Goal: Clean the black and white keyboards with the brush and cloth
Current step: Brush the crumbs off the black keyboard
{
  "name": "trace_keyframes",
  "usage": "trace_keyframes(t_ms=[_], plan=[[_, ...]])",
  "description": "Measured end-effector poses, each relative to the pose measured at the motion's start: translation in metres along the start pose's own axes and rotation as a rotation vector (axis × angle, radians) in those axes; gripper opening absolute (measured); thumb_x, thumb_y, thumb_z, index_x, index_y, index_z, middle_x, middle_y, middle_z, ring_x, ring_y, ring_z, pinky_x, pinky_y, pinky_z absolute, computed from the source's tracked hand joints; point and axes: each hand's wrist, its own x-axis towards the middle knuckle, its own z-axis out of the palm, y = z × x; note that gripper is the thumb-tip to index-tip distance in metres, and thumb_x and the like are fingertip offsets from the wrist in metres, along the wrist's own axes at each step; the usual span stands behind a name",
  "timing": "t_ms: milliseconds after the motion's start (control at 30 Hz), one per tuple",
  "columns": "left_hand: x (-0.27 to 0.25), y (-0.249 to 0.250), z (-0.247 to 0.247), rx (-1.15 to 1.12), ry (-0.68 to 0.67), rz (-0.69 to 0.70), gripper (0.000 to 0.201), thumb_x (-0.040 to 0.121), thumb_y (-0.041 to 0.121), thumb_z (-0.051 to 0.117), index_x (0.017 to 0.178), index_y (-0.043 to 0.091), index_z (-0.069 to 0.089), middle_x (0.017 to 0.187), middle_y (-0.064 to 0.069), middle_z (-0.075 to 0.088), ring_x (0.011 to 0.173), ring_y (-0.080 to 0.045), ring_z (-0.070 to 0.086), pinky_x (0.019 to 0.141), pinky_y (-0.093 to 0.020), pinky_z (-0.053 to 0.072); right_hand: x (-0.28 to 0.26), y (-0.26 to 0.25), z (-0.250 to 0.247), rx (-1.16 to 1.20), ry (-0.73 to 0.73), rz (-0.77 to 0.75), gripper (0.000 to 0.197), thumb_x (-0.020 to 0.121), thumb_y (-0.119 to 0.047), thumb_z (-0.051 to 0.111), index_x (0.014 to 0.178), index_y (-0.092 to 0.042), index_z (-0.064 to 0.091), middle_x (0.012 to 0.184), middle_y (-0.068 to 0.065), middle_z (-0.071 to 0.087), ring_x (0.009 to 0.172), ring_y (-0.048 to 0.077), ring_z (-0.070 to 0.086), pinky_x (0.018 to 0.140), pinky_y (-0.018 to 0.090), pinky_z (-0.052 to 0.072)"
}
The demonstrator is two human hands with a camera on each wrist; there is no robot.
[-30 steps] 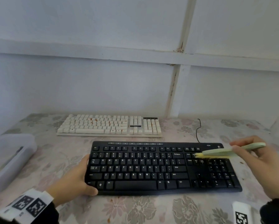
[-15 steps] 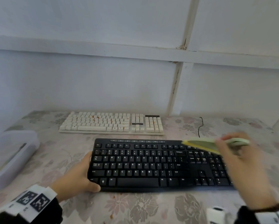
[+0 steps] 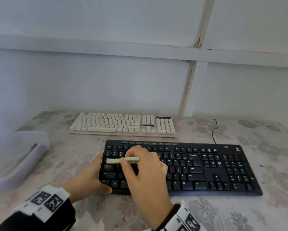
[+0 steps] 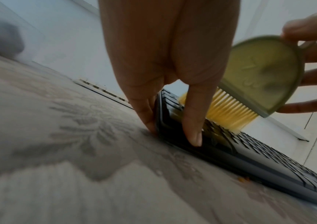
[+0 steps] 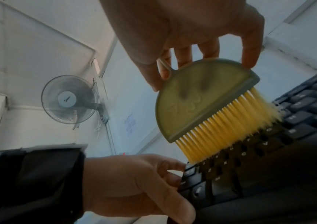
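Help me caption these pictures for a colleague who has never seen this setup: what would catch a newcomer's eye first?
First, the right hand holding a green brush, its yellow bristles on the left-side keys of the black keyboard at the table's front. The left hand grips that keyboard's left end. Behind it, near the wall, lies the white keyboard, and a translucent tub sits at the table's left edge.
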Motion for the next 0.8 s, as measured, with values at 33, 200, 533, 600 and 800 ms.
trace_keyframes(t_ms=[33,200,533,600,800], plan=[[0.000,-0.002,0.000,-0.008,0.006,0.004,0.097,0.046,0.012,0.077,0.127,0.041,0.033,0.110,0.012,0.063,0.101,-0.004,0.060,0.084,-0.026,0.052,0.000,0.002,-0.003,-0.012,-0.010,0.027,0.011,0.094,-0.044,0.044,0.093,-0.034,0.046,0.089,-0.018,0.050,0.095,0.003,0.041,0.089,0.029,0.023],[0.000,-0.005,0.000,-0.024,-0.002,0.000,0.097,0.043,0.018,0.078,0.122,0.049,0.031,0.112,0.012,0.064,0.104,-0.007,0.061,0.092,-0.035,0.051,0.004,0.005,-0.023,-0.089,-0.010,0.084,0.009,0.095,-0.042,0.043,0.097,-0.034,0.046,0.091,-0.018,0.051,0.096,0.005,0.042,0.091,0.031,0.025],[0.000,-0.003,0.000,-0.030,0.021,0.014,0.095,0.041,0.016,0.075,0.122,0.044,0.035,0.106,0.009,0.066,0.098,-0.006,0.063,0.081,-0.028,0.052,0.008,-0.004,-0.008,-0.080,-0.062,0.093,0.012,0.095,-0.040,0.042,0.103,-0.032,0.047,0.102,-0.016,0.055,0.100,0.007,0.041,0.094,0.033,0.024],[0.000,-0.002,0.001,-0.034,0.017,0.016,0.092,0.043,0.013,0.075,0.119,0.046,0.034,0.105,0.009,0.065,0.095,-0.003,0.062,0.078,-0.024,0.051,0.008,-0.007,-0.008,-0.079,-0.024,0.054,0.010,0.094,-0.038,0.042,0.102,-0.033,0.047,0.100,-0.016,0.055,0.100,0.009,0.042,0.096,0.036,0.023],[0.001,-0.003,0.000,-0.035,0.010,0.025,0.094,0.044,0.014,0.076,0.125,0.041,0.036,0.109,0.015,0.063,0.099,0.000,0.061,0.084,-0.028,0.052,0.005,-0.011,-0.007,-0.050,-0.108,0.086,0.014,0.095,-0.043,0.042,0.104,-0.033,0.046,0.098,-0.016,0.054,0.099,0.007,0.042,0.093,0.034,0.024]])
